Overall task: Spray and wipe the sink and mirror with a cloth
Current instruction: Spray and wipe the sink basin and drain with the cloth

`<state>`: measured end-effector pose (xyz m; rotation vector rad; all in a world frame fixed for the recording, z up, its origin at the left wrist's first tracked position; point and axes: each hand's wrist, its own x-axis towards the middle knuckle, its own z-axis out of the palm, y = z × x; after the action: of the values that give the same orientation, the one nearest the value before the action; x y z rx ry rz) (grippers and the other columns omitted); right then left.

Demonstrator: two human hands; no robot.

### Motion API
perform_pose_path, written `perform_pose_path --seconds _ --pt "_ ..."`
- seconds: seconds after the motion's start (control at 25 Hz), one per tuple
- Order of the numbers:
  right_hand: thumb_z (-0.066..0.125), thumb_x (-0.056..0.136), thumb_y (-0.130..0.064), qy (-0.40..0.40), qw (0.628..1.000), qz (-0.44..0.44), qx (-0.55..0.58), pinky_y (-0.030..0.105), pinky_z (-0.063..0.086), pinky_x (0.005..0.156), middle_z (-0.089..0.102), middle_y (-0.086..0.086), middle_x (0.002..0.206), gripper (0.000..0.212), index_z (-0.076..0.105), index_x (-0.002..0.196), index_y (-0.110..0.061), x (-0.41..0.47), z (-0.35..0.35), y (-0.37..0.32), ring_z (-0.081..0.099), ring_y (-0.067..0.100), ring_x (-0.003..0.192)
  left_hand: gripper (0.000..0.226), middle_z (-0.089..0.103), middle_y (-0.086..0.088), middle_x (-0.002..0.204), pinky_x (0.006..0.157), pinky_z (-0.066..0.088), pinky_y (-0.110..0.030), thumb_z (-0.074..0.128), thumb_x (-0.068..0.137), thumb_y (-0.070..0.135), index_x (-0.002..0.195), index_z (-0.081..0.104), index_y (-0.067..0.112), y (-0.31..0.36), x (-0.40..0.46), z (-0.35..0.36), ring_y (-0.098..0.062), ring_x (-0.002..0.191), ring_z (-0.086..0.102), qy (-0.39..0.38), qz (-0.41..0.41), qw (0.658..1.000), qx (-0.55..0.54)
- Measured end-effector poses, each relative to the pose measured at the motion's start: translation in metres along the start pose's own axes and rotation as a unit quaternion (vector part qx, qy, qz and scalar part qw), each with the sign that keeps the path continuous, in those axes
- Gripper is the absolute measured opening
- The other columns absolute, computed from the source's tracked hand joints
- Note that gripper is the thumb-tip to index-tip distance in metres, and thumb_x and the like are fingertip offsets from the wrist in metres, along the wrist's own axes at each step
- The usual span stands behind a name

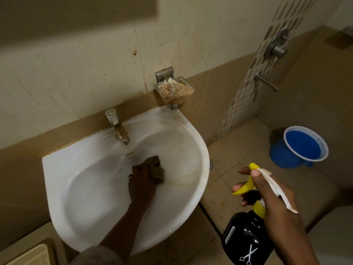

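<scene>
Brown cloth [153, 169] sits bunched under the left hand [142, 185], pressed into the sink [196, 150] bowl just below the tap [119, 129]. Better flattened, worked in overlapping strokes toward the stained rim. Right of the sink, the right hand [271, 196] grips the spray bottle [247, 236] upright, long axis vertical, nozzle pointing back toward the sink.

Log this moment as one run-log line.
left hand: wiping sink basin with cloth | right hand: holding spray bottle
</scene>
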<state>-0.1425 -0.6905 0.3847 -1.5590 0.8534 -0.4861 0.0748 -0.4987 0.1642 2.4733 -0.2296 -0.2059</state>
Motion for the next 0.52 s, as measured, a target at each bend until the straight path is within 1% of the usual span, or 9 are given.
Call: perform_pose_path --seconds 0.04,0.12,0.16,0.2,0.28,0.32,0.4,0.44,0.52 --pt "0.055 0.089 -0.052 -0.004 1.0 0.009 -0.013 0.044 0.057 0.065 0.08 0.005 0.082 0.047 0.079 0.095 -0.013 0.002 0.005 0.004 0.073 0.033 0.077 0.048 0.048 -0.012 0.127 0.095 0.046 -0.048 0.037 0.097 0.047 0.136 0.056 0.025 0.006 -0.004 0.0 -0.039 0.109 0.057 -0.006 0.002 1.0 -0.01" --pt "0.057 0.096 -0.048 -0.02 0.999 0.022 -0.039 0.056 0.059 0.078 0.079 0.01 0.077 0.033 0.08 0.097 -0.024 0.003 0.014 0.011 0.074 0.032 0.079 0.055 0.048 -0.008 0.125 0.097 0.046 -0.048 0.033 0.091 0.06 0.133 0.055 0.032 0.026 -0.013 0.008 -0.034 0.115 0.054 -0.036 -0.016 0.999 0.002" --pt "0.057 0.099 -0.046 -0.026 0.998 0.025 -0.042 0.059 0.059 0.084 0.079 0.011 0.077 0.03 0.08 0.097 -0.027 0.003 0.018 0.014 0.074 0.03 0.08 0.062 0.047 -0.006 0.122 0.096 0.047 -0.047 0.033 0.085 0.067 0.132 0.054 0.032 0.042 -0.019 0.013 -0.032 0.114 0.053 -0.056 -0.025 0.998 0.007" --pt "0.057 0.1 -0.045 -0.026 0.998 0.027 -0.046 0.059 0.058 0.086 0.079 0.011 0.076 0.029 0.08 0.097 -0.027 0.003 0.019 0.016 0.075 0.028 0.079 0.068 0.047 -0.004 0.12 0.093 0.048 -0.044 0.033 0.08 0.072 0.13 0.054 0.032 0.057 -0.026 0.021 -0.031 0.113 0.054 -0.078 -0.029 0.997 0.002" --pt "0.056 0.101 -0.042 -0.023 0.998 0.027 -0.051 0.058 0.059 0.085 0.079 0.011 0.076 0.029 0.08 0.096 -0.027 0.002 0.017 0.017 0.075 0.029 0.078 0.07 0.049 -0.002 0.122 0.094 0.045 -0.042 0.036 0.078 0.074 0.127 0.053 0.028 0.087 -0.04 0.031 -0.029 0.114 0.052 -0.126 0.005 0.992 -0.026" --pt "0.056 0.101 -0.041 -0.02 0.998 0.026 -0.05 0.058 0.059 0.082 0.078 0.011 0.075 0.028 0.08 0.096 -0.026 0.0 0.015 0.015 0.074 0.03 0.077 0.072 0.048 -0.002 0.124 0.097 0.044 -0.041 0.038 0.077 0.075 0.126 0.053 0.024 0.1 -0.046 0.032 -0.028 0.117 0.05 -0.15 0.021 0.987 -0.061" --pt "0.055 0.102 -0.038 -0.011 0.999 0.022 -0.04 0.055 0.058 0.075 0.078 0.012 0.074 0.029 0.08 0.096 -0.024 -0.003 0.012 0.011 0.074 0.031 0.076 0.079 0.047 -0.001 0.12 0.102 0.042 -0.04 0.039 0.069 0.075 0.124 0.055 0.02 0.12 -0.052 0.02 -0.026 0.119 0.05 -0.178 0.012 0.972 -0.152" --pt "0.054 0.102 -0.036 -0.006 0.999 0.02 -0.036 0.052 0.058 0.071 0.078 0.012 0.074 0.029 0.079 0.097 -0.022 -0.004 0.011 0.009 0.073 0.028 0.073 0.078 0.047 0.0 0.118 0.103 0.044 -0.04 0.042 0.066 0.073 0.122 0.058 0.021 0.129 -0.055 0.012 -0.024 0.116 0.052 -0.177 0.001 0.965 -0.195" --pt "0.053 0.103 -0.034 0.004 0.999 0.019 -0.032 0.042 0.054 0.065 0.078 0.012 0.073 0.03 0.079 0.098 -0.018 -0.004 0.009 0.003 0.071 0.019 0.066 0.062 0.047 0.005 0.116 0.1 0.05 -0.038 0.057 0.064 0.062 0.118 0.063 0.033 0.149 -0.066 0.0 -0.019 0.111 0.057 -0.166 0.047 0.959 -0.223"
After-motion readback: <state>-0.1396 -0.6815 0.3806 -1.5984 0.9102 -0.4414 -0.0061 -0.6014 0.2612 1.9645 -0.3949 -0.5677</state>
